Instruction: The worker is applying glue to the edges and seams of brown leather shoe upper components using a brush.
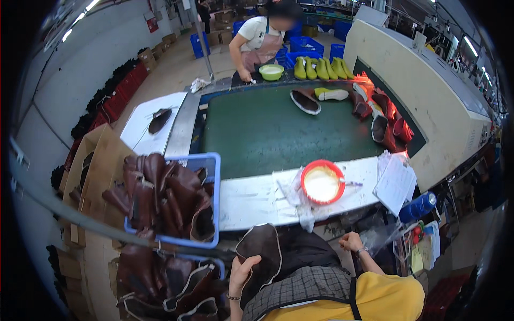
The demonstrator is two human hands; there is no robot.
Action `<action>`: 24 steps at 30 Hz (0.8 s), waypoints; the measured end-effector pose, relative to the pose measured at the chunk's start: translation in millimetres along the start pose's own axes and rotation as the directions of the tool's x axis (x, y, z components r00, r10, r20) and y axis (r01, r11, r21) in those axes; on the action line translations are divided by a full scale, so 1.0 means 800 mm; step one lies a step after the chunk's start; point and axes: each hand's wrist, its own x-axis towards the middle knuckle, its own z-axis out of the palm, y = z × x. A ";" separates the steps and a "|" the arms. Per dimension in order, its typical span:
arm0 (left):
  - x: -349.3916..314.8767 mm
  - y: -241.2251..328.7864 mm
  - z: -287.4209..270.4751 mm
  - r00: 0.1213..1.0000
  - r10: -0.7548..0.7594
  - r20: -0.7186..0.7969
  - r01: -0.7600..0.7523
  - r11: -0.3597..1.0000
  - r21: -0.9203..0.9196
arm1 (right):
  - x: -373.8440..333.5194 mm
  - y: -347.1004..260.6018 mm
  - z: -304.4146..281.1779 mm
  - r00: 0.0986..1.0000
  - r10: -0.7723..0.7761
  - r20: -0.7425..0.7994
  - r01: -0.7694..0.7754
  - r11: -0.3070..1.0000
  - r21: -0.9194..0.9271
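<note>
My left hand [242,275] is closed on a dark brown boot upper [261,251], its dark underside with a pale edge turned up. The upper is held close to my checked apron, over my lap. My right hand [350,242] is curled closed near the bench's front edge, apart from the upper; whatever its fingers hold, if anything, cannot be made out. Ahead of it, a red bowl of creamy white liquid [321,184] stands on the white ledge, a brush-like handle at its rim. More brown boot uppers [160,187] are heaped to my left.
Blue crates [216,198] hold the uppers at left. A green conveyor belt [257,134] carries brown boots and lasts toward a beige machine [407,80], red-lit at its opening. Across it stands a co-worker [262,43] near a green bowl [271,71] and yellow-green lasts [321,68]. A blue bottle [418,206] is at right.
</note>
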 end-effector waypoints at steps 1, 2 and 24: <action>0.026 0.003 0.012 0.999 0.030 -0.038 -0.031 0.999 -0.012 | 0.020 -0.002 -0.019 1.000 -0.007 0.030 0.006 1.000 0.021; 0.049 0.012 0.029 0.999 0.025 -0.043 -0.026 0.999 -0.033 | 0.042 -0.004 -0.040 0.999 -0.031 0.038 0.031 1.000 0.004; 0.335 -0.108 0.015 0.841 -0.251 -0.479 0.159 0.962 -0.223 | 0.156 -0.023 -0.145 0.955 -0.229 -0.186 0.214 0.972 -0.097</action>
